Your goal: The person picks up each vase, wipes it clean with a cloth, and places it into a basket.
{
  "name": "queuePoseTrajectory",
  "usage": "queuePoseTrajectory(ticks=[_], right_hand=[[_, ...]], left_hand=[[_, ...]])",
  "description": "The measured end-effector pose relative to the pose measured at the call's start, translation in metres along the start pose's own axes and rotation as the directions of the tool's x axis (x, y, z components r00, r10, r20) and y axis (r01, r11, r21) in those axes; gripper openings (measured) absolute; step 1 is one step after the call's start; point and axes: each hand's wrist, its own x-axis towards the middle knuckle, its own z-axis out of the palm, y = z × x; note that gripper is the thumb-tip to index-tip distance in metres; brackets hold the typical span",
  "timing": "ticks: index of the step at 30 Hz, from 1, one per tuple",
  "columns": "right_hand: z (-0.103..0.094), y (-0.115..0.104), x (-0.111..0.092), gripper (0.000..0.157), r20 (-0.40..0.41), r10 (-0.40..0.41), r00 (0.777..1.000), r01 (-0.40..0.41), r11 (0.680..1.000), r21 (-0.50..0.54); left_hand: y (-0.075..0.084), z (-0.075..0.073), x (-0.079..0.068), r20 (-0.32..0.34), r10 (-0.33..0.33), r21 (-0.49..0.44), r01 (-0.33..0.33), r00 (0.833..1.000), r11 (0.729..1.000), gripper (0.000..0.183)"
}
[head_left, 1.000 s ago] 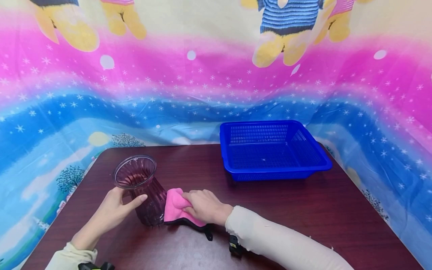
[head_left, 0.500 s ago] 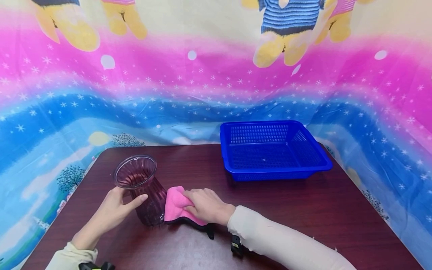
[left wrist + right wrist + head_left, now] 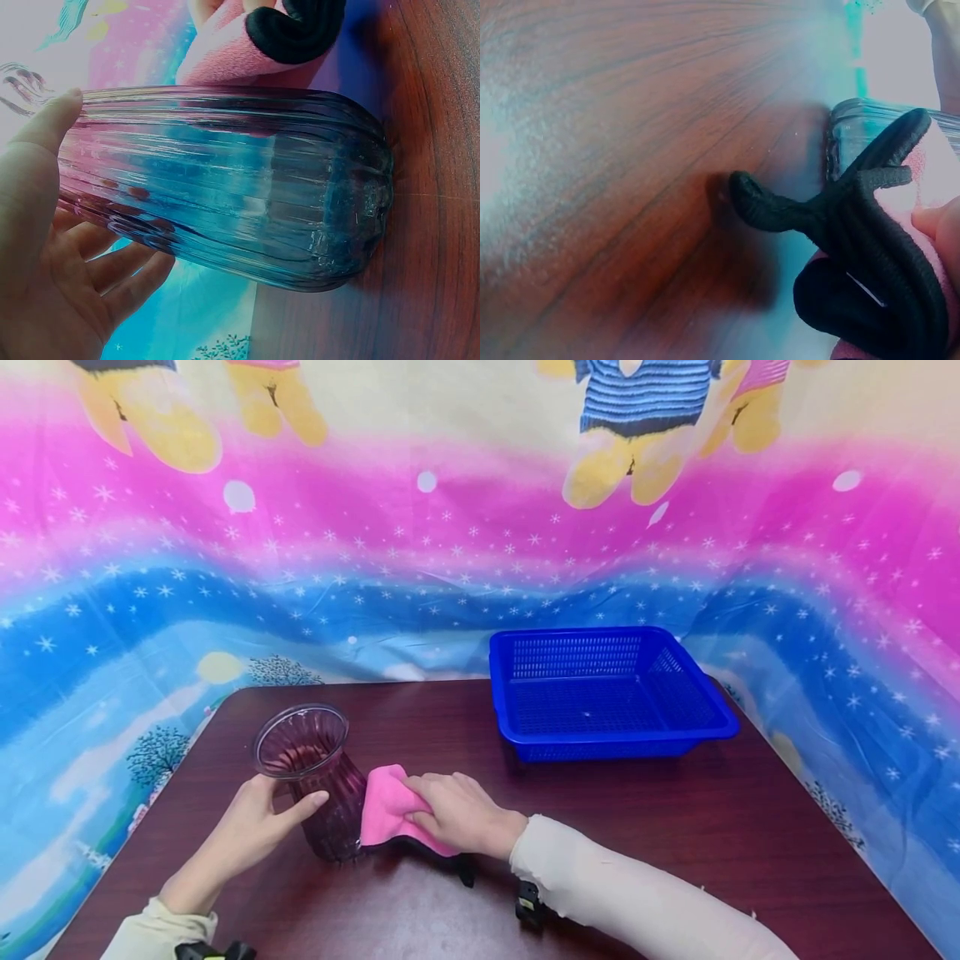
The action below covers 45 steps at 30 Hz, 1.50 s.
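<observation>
A ribbed, purple-tinted glass vase [image 3: 333, 814] with a flared rim stands on the left part of the table. My left hand [image 3: 251, 827] grips its side, the thumb in front and the fingers behind; in the left wrist view the thumb and fingers curve about the vase's [image 3: 225, 187] narrower part. A pink cloth [image 3: 390, 810] with black edging is bunched in my right hand [image 3: 461, 814], pressed up to the vase's right side. In the right wrist view, the black edging and loop [image 3: 761, 202] hang toward the table, and the vase's base [image 3: 851, 139] shows behind the cloth.
A blue plastic basket [image 3: 615, 746] with perforated walls stands at the back right of the dark wooden table [image 3: 420, 727]. Behind the table hangs a printed cloth backdrop [image 3: 465, 552]. Black wrist devices [image 3: 528, 906] sit under both sleeves.
My right hand and the pink cloth have shifted slightly upward along the vase's side. The left hand and vase have stayed in place.
</observation>
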Motion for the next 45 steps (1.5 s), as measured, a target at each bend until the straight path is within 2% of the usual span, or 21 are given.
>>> queuePoseTrajectory(ticks=[20,45], right_hand=[[-0.016,0.0,0.003,0.035,-0.081,-0.014,0.997,0.018,0.999,0.044],[-0.04,-0.009,0.01,0.034,-0.216,-0.071,0.974,0.093,0.991,0.092]], left_hand=[[0.002,-0.001,0.0,-0.003,0.005,-0.02,-0.005,1.0,1.0,0.045],[0.001,0.001,-0.001,-0.014,0.014,-0.006,-0.014,1.0,1.0,0.044]])
